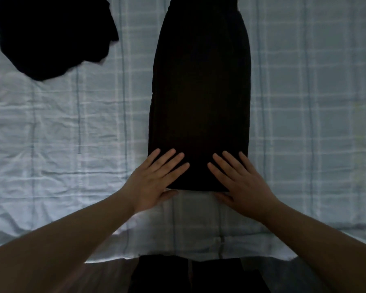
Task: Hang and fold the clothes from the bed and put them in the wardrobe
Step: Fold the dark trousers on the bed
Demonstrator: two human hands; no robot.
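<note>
A dim room, with a bed [51, 157] covered in a pale checked sheet that fills nearly the whole view; its near edge runs across the bottom, and a strip of wood-toned floor [110, 275] shows below it. The left hand [154, 180] lies flat with straight, spread fingers on the near left corner of a long dark garment [199, 92], its thumb tucked at the hem on the sheet. The right hand [239, 178] mirrors it on the near right corner, fingers also straight and fanned, thumb along the hem. The two sets of fingertips are near each other but apart. The garment is laid out as a narrow, smooth strip running away from the person to the top of the frame, its side edges straight, its near hem square. Bare, wrinkled sheet lies wide on both sides of it. A second dark garment [51, 37] sits crumpled at the far left, well apart from the strip.
</note>
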